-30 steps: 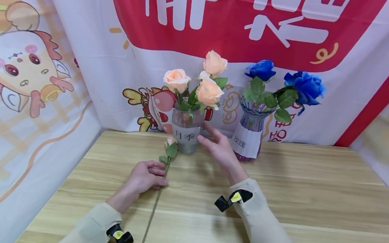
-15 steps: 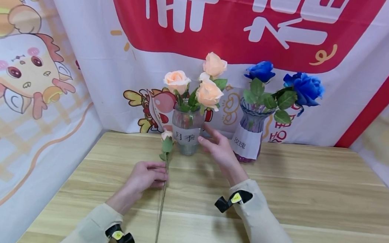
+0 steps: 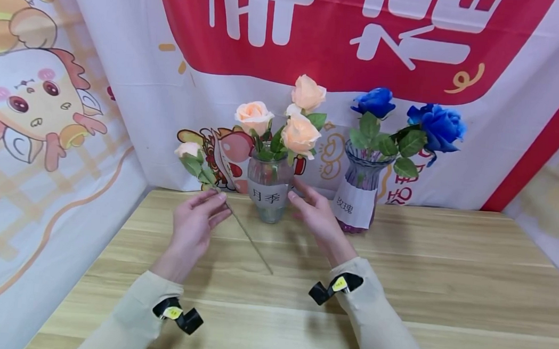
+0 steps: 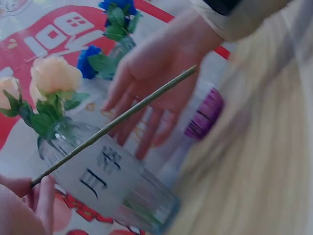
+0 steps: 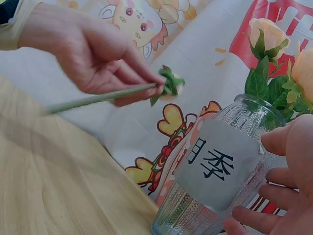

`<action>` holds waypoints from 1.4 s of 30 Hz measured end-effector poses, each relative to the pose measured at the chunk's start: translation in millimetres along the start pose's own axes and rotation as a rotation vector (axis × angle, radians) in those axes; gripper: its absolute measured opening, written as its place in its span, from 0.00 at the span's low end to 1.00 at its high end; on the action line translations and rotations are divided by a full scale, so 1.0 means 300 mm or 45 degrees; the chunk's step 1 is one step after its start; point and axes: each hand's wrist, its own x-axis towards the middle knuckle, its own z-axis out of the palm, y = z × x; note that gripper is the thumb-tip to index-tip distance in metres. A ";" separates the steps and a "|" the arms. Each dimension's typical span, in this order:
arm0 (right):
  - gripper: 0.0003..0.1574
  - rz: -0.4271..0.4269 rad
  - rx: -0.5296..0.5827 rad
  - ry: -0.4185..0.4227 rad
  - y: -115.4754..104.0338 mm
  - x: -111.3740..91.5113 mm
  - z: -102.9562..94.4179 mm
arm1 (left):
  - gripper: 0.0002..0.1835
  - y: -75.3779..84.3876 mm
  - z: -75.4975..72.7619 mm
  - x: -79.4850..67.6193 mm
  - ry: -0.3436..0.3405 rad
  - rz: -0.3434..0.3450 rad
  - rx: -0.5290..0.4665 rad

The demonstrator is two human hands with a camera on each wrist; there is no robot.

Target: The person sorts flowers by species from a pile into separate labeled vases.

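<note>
My left hand (image 3: 197,223) pinches a peach rose (image 3: 188,150) by its stem, just below the leaves. The bloom tilts up to the left, and the bare stem (image 4: 122,117) slants down to the right, raised above the table. A clear glass vase (image 3: 268,211) with a white paper label holds several peach roses (image 3: 301,133). My right hand (image 3: 315,214) is at that vase's right side, fingers loosely extended; in the right wrist view the fingertips (image 5: 274,142) are right by the glass.
A purple-tinted vase (image 3: 358,174) with a white label holds blue roses (image 3: 438,128), just right of my right hand. Both vases stand near the back edge of the wooden table (image 3: 445,291). A printed cloth backdrop (image 3: 183,94) hangs directly behind them.
My left hand has lifted the peach rose off the table and moved up and left. The rose has turned, its bloom now left and stem end right. My right hand has stayed by the vase.
</note>
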 end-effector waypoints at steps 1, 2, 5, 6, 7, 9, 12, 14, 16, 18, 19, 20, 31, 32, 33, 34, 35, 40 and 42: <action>0.38 0.002 0.004 0.003 -0.001 -0.001 0.000 | 0.09 0.006 0.012 0.003 0.022 0.034 -0.039; 0.37 0.006 0.008 0.005 -0.001 -0.001 0.001 | 0.09 0.012 0.025 0.006 0.052 0.067 -0.086; 0.37 0.011 0.017 0.005 -0.001 -0.002 0.000 | 0.09 0.034 0.066 0.015 0.117 0.161 -0.209; 0.37 0.014 0.022 0.004 -0.001 -0.001 -0.001 | 0.09 0.042 0.080 0.018 0.133 0.189 -0.253; 0.37 0.019 0.024 0.008 -0.001 -0.001 -0.001 | 0.09 0.050 0.095 0.020 0.147 0.216 -0.298; 0.38 0.022 0.032 0.006 0.001 0.001 -0.002 | 0.09 0.068 0.124 0.025 0.164 0.258 -0.367; 0.37 0.028 0.042 0.010 0.002 0.004 -0.001 | 0.09 0.092 0.162 0.032 0.179 0.291 -0.460; 0.37 0.028 0.046 0.012 0.003 0.004 -0.002 | 0.09 0.106 0.185 0.036 0.189 0.307 -0.502; 0.37 0.031 0.045 0.014 0.003 0.005 -0.003 | 0.10 0.116 0.203 0.041 0.197 0.323 -0.534; 0.37 0.035 0.046 0.016 0.003 0.005 -0.004 | 0.11 0.124 0.217 0.046 0.206 0.339 -0.566; 0.37 0.037 0.050 0.016 0.003 0.006 -0.004 | 0.11 0.127 0.222 0.048 0.211 0.350 -0.577; 0.38 0.038 0.055 0.017 0.002 0.006 -0.004 | 0.11 0.129 0.226 0.051 0.216 0.362 -0.585; 0.37 0.049 0.065 0.024 -0.005 -0.001 -0.001 | 0.15 0.158 0.238 0.062 0.293 0.445 -0.636; 0.37 0.050 0.066 0.025 -0.006 -0.002 0.000 | 0.16 0.161 0.238 0.062 0.301 0.453 -0.648; 0.37 0.048 0.069 0.025 -0.005 -0.002 0.000 | 0.16 0.163 0.240 0.063 0.307 0.462 -0.666; 0.37 0.047 0.075 0.027 -0.004 -0.002 0.000 | 0.17 0.165 0.241 0.063 0.313 0.478 -0.679; 0.37 0.048 0.080 0.028 -0.004 -0.003 -0.001 | 0.17 0.167 0.242 0.064 0.314 0.494 -0.694; 0.36 0.041 0.110 0.026 -0.003 -0.005 -0.001 | 0.17 0.177 0.248 0.067 0.331 0.564 -0.697; 0.36 0.038 0.114 0.026 -0.003 -0.006 -0.001 | 0.17 0.182 0.249 0.066 0.340 0.582 -0.684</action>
